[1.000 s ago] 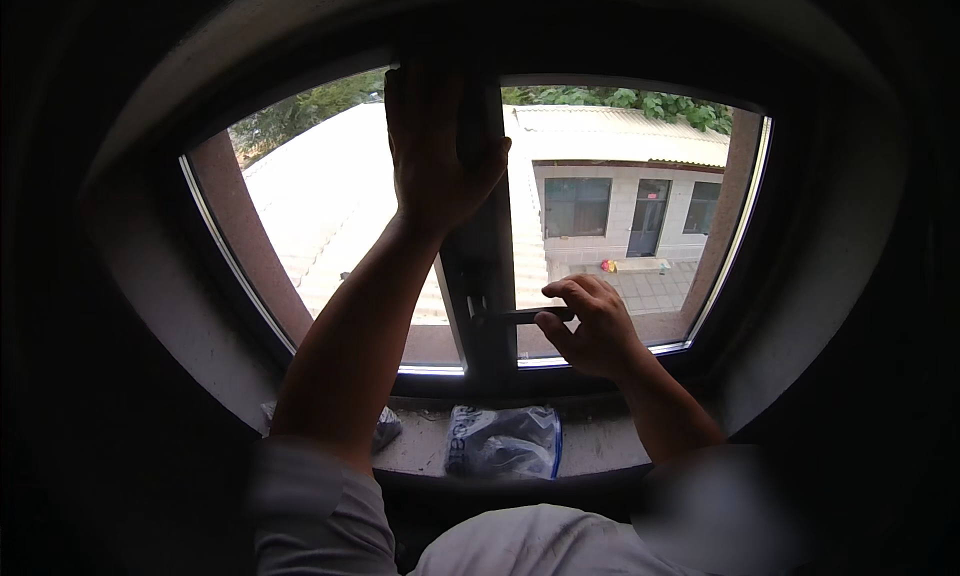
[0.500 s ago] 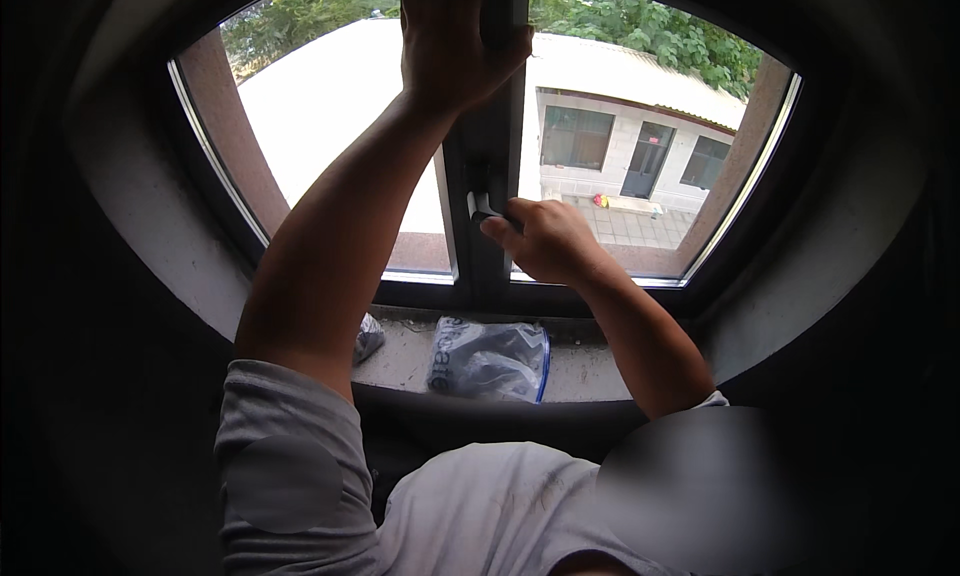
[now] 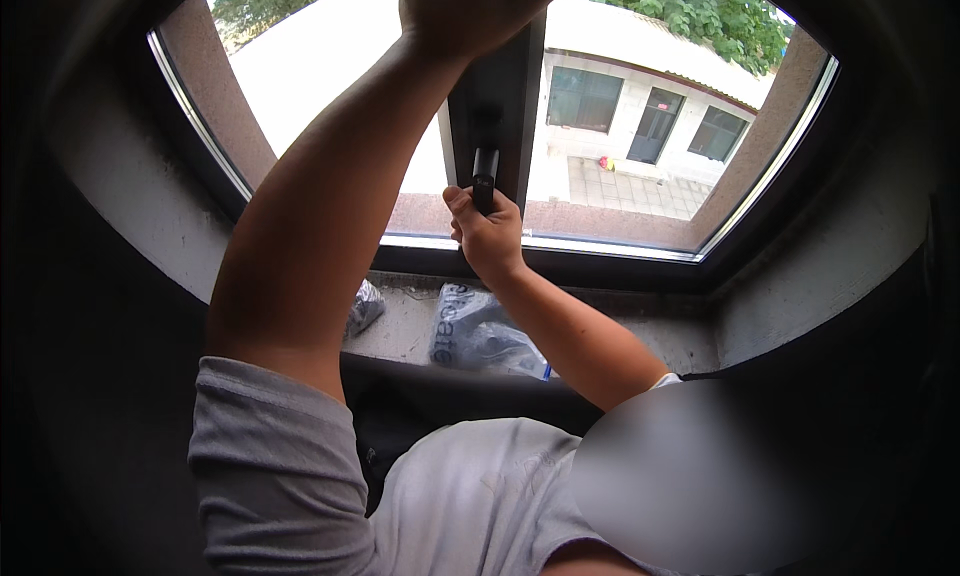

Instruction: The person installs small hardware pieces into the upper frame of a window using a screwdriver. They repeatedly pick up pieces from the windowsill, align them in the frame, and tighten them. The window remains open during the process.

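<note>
Two glazed panels meet at a dark middle upright (image 3: 490,101) of the window. On this upright sits a dark window handle (image 3: 484,181), its lever pointing down. My right hand (image 3: 490,234) is closed around the lower part of the lever, thumb on its left side. Higher up, my left hand (image 3: 465,14) lies against the upright with its thumb stretched out to the right. The other fingers of that hand run past the top edge of the picture.
Below the window, a dusty sill (image 3: 405,321) carries a clear plastic bag (image 3: 480,331) with dark contents and a blue edge. A smaller bag (image 3: 366,306) lies left of it, partly behind my left arm. Outside stands a low white building (image 3: 625,106).
The handle has turned from pointing right to pointing down, my right hand moving down and left with it. My left hand stays on the upright, now higher in the picture as the view shifted.
</note>
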### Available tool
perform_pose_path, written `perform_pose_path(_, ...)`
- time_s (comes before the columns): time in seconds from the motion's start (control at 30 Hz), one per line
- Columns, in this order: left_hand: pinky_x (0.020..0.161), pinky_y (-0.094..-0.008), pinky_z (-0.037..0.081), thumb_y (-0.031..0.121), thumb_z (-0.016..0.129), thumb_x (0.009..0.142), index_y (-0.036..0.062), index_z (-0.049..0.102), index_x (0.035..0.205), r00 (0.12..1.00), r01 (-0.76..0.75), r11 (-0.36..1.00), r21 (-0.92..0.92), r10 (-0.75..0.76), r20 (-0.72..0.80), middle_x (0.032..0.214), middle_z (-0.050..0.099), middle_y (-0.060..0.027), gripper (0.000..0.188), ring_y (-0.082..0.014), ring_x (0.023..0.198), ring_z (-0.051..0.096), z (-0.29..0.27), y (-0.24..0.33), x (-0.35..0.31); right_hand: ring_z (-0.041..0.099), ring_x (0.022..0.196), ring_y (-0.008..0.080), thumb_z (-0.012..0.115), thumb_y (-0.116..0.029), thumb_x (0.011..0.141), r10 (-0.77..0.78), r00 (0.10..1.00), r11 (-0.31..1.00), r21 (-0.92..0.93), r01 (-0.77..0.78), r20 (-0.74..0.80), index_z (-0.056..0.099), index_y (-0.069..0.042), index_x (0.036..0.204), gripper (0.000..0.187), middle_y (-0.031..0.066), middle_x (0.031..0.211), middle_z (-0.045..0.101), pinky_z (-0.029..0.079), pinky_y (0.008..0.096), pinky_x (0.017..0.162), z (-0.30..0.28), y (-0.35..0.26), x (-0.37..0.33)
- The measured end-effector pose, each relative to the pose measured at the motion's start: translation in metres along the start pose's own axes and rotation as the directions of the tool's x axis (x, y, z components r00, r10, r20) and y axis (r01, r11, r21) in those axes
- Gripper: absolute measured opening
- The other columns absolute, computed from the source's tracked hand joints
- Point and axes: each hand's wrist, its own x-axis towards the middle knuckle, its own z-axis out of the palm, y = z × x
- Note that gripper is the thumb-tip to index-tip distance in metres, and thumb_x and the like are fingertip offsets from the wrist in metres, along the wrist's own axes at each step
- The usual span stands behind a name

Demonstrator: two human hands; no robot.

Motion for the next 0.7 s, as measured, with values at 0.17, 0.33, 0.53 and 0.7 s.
perform_pose_path(0.17,0.116,-0.0631,0.029,0.034,0.077,0.078,0.0051,0.043,0.147,0.998,0.038,0.998,0.046,-0.04,0.043,0.158,0.029,-0.0276,0.082,-0.0522,0.145,0.026,-0.004,-0.001,-0.001,0.062,0.077,0.0126,0.07,-0.023,0.095,-0.046,0.989,0.774,-0.621,0.122,0.137,0.067,0.0,0.103,0.025,0.0058,0.084,0.065,0.052,0.0293,0.071,-0.055,-0.005,-0.028)
perform_pose_path(0.33,0.118,-0.0616,0.028,0.035,0.077,0.078,0.0053,0.043,0.148,0.998,0.048,0.999,0.023,-0.048,0.032,0.159,0.028,-0.0272,0.084,-0.051,0.146,0.024,0.001,0.006,0.003,0.068,0.091,0.0276,0.072,-0.024,0.089,-0.161,0.972,0.702,-0.712,-0.008,-0.169,0.068,0.001,0.108,0.032,0.0163,0.102,0.068,0.054,0.038,0.087,-0.157,0.027,-0.118)
perform_pose_path(0.53,0.12,-0.0612,0.025,0.038,0.076,0.079,0.0058,0.038,0.151,0.995,0.03,0.995,0.091,-0.038,0.087,0.162,0.022,-0.0268,0.088,-0.0491,0.149,0.021,-0.001,0.001,-0.001,0.065,0.096,0.0285,0.076,-0.036,0.089,0.116,0.941,0.629,-0.71,-0.318,-0.319,0.064,0.005,0.114,0.049,0.0157,0.096,0.067,0.053,0.0397,0.088,-0.164,0.054,-0.157)
perform_pose_path(0.7,0.121,-0.0599,0.021,0.047,0.071,0.085,0.0068,0.03,0.157,0.923,0.09,0.993,0.082,-0.114,0.367,0.166,0.014,-0.0255,0.092,-0.0467,0.154,0.009,-0.032,-0.005,0.003,0.054,0.062,0.0124,0.076,-0.029,0.089,0.483,0.827,0.773,-0.304,-0.557,-0.287,0.064,-0.002,0.099,0.031,0.0035,0.078,0.061,0.045,0.0285,0.052,-0.164,0.063,-0.148)
